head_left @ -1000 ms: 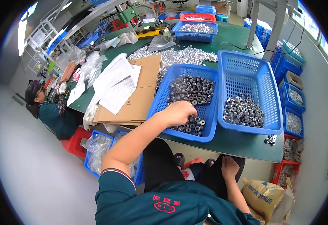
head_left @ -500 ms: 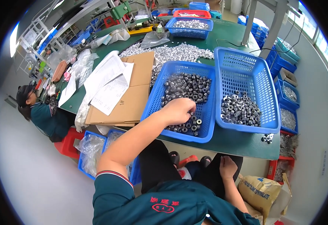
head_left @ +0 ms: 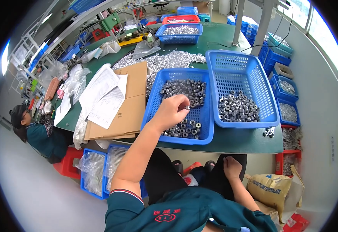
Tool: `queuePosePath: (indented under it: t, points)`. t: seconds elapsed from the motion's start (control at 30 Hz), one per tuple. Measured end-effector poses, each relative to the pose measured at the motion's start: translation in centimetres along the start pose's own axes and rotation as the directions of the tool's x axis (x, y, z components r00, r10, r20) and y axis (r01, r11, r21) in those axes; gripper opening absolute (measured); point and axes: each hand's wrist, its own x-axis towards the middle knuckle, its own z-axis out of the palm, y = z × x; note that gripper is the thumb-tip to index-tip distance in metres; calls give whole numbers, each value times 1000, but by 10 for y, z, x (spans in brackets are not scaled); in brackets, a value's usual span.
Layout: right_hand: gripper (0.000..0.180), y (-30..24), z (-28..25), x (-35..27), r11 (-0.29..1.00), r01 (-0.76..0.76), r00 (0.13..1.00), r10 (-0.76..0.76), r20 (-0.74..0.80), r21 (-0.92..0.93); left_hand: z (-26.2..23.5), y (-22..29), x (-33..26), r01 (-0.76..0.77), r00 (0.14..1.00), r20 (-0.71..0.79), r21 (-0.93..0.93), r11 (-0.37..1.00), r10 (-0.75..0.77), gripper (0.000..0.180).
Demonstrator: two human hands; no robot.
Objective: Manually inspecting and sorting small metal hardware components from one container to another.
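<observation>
Left hand (head_left: 171, 112) has risen, pinching a metal piece (head_left: 188, 108).

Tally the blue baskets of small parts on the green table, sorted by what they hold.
Dark ring-shaped parts: 2 (left near basket, right near basket)
Bright silver pieces: 1 (far basket)
Total: 3 blue baskets
</observation>
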Motion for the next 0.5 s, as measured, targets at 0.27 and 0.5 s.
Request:
queuePosePath:
  t: [0.27, 0.5]
  points:
    - [18, -7, -9, -10, 999, -42, 998, 43, 49, -13, -13, 15, -18, 56, 985, -152, -150, 987, -79, 16]
    - [10, -80, -72, -14, 728, -178, 975, 41, 217, 662, 13, 57, -96, -73, 996, -86, -712, 699, 17, 19]
